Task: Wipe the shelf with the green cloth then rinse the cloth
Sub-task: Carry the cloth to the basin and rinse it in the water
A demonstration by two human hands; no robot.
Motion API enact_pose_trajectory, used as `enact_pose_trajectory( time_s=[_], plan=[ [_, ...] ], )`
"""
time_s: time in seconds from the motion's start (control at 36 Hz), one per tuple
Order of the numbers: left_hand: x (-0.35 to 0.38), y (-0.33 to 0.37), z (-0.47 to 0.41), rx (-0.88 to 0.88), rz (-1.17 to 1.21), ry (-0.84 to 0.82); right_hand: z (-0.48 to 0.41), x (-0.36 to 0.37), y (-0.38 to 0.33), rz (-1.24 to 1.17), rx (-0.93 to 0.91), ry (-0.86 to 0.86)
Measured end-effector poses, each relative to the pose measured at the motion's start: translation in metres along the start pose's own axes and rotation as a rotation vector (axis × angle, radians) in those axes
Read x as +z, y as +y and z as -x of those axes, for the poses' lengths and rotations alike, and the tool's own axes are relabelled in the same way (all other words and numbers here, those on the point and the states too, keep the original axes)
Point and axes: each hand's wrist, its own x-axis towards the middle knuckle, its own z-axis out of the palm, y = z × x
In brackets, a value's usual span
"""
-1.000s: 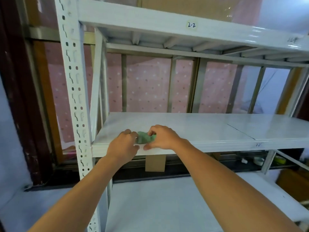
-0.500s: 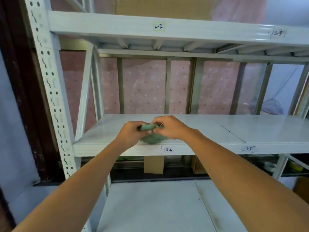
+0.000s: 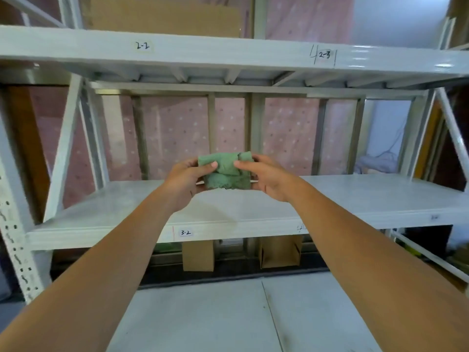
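Head view: green cloth (image 3: 225,172) lifted off shelf (image 3: 355,199) since a second ago — now held in air above shelf, both hands pinching it. Left hand (image 3: 186,180) grip on left edge, right hand (image 3: 266,177) on right. Likely refolding before wiping. Sink not in view; far-right clutter unclear.

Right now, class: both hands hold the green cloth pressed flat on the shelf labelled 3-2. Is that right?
Not quite. In the head view the left hand and right hand do hold the green cloth, but lifted clear above the shelf labelled 3-2, not pressed flat on it.
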Motion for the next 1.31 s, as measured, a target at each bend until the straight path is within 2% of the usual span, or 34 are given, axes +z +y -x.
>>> enact_pose_trajectory(
  time_s=[0.31, 0.58, 0.69, 0.92, 1.11, 1.31],
  plan=[
    [0.149, -0.026, -0.041, -0.018, 0.023, -0.213, 0.071, -0.131, -0.015, 0.136, -0.005, 0.304],
    [0.361, -0.072, -0.066, -0.087, 0.143, -0.518, 0.195, -0.287, -0.023, 0.202, -0.006, 0.68],
    [0.457, -0.098, -0.068, -0.15, 0.208, -0.674, 0.253, -0.352, -0.024, 0.265, 0.048, 0.89],
    [0.63, -0.145, -0.06, -0.209, 0.284, -0.961, 0.357, -0.468, -0.026, 0.356, 0.168, 1.172],
    [0.757, -0.191, -0.044, -0.248, 0.295, -1.103, 0.423, -0.542, -0.003, 0.326, 0.195, 1.4],
    [0.868, -0.261, -0.015, -0.403, 0.281, -1.222, 0.489, -0.609, 0.048, 0.207, 0.24, 1.55]
  ],
)
